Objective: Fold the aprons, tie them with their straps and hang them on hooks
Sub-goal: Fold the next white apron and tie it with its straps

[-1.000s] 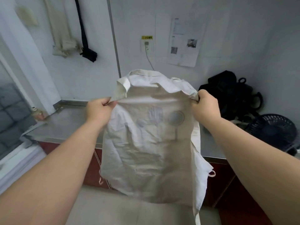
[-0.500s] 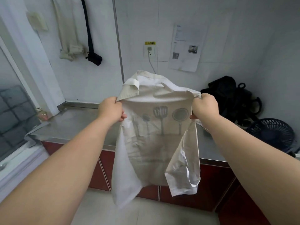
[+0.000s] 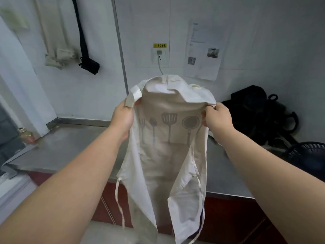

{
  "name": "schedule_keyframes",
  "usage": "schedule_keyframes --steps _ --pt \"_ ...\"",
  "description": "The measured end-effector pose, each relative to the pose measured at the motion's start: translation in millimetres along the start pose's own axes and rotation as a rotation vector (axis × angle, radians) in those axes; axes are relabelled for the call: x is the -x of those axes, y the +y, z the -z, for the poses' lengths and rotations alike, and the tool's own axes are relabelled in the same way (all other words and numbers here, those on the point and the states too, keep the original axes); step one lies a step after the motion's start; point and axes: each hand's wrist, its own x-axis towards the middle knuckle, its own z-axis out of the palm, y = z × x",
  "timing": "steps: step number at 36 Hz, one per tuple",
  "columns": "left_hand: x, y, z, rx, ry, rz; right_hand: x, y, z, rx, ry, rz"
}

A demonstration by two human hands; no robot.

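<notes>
The apron (image 3: 168, 155) ran off the lower edge at its hem. Fingertips of the left hand (image 3: 123, 118) lay hidden behind cloth. The wall notice (image 3: 204, 50) was illegible (print too small).

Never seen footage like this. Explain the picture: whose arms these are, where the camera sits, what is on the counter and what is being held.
No machine here: these are a person's bare arms, filmed by one wide-angle camera worn on the head, looking forward and down. The left hand and right hand each grip a top edge of a cream cloth apron printed with grey kitchen utensils, holding it up before the steel counter; its thin white strap dangles. On the counter sit a black bag and a dark round fan at the right, a small bottle at far left. A folded cream bundle and a black bundle hang on the wall.
</notes>
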Motion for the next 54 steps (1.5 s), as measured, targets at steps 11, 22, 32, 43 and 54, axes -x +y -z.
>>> schedule_keyframes --steps 11,22,32,43,54 --pt "-179 -90 -32 -0.211 -0.087 0.169 -145 46 -93 0.167 0.051 -0.049" --pt "-329 -131 -67 -0.159 -0.367 0.147 -253 71 -164 0.122 -0.140 -0.127" --pt "-251 -249 -36 -0.534 -0.357 0.494 -207 168 -185 0.506 -0.353 -0.401" --pt "-201 -294 -7 -0.875 -0.351 0.578 -154 205 -194 0.637 -0.666 -0.426" --pt "-198 -292 3 -0.955 -0.260 0.617 -139 212 -202 0.738 -0.702 -0.369"
